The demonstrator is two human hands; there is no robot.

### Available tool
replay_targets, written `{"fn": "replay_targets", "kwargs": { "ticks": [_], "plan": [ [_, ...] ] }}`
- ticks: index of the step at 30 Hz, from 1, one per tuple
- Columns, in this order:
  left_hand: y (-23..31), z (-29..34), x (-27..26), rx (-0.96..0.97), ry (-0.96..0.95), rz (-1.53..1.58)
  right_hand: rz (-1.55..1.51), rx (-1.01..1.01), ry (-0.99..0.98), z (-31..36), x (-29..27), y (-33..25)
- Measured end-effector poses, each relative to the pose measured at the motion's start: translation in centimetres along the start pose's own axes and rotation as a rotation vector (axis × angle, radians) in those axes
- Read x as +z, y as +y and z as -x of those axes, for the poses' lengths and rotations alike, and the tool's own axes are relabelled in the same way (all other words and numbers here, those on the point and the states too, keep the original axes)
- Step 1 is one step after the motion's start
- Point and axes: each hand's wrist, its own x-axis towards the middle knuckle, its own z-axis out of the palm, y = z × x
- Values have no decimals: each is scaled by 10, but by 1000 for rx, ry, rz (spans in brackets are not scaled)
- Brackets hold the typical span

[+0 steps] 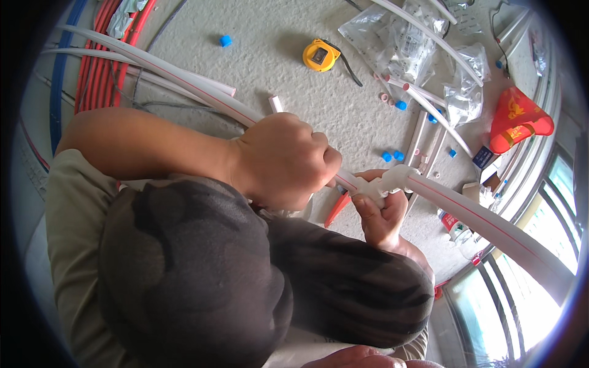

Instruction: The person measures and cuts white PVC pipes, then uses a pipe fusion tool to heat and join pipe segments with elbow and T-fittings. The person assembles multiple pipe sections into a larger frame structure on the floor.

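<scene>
My left hand (285,159) is closed in a fist around a white plastic pipe (202,92) with a thin red stripe. The pipe runs in from the upper left, and its end meets a white pipe fitting (375,186). Fingers and thumb of my right hand (383,221) are wrapped round that fitting from below. From the fitting's other side a second striped pipe (485,218) stretches toward the lower right. Below the joint, an orange-red tool handle (337,210) lies partly hidden behind my hands and knees.
A yellow tape measure (320,55) lies on the rough concrete floor, with blue caps (226,40) scattered about. Red tubes (101,67) run along the upper left. Clear plastic bags (405,43), pipe offcuts (437,116), a red bag (518,119) and a bottle (454,226) lie to the right.
</scene>
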Motion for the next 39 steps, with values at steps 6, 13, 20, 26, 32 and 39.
{"fn": "replay_targets", "kwargs": {
  "ticks": [6, 13, 20, 26, 32, 39],
  "plan": [
    [-9, -4, 4, -42, -42, 19, 240, -141, -12, -15, -11, 23],
    [-65, -39, -23, -53, -98, 18, 229, -50, 13, -62, -69, 2],
    [-103, -26, -75, -105, 77, -105, 153, -165, 95, -66, -131, -15],
    [-71, -27, -81, -64, 55, -104, 30, -245, 117, -41, -131, -8],
    [-55, -30, -83, -46, 55, -120, 188, -299, 103, -24, -134, -20],
    [-51, -27, -79, -48, 21, -100, 183, -246, 97, -15, -128, -30]
  ]
}}
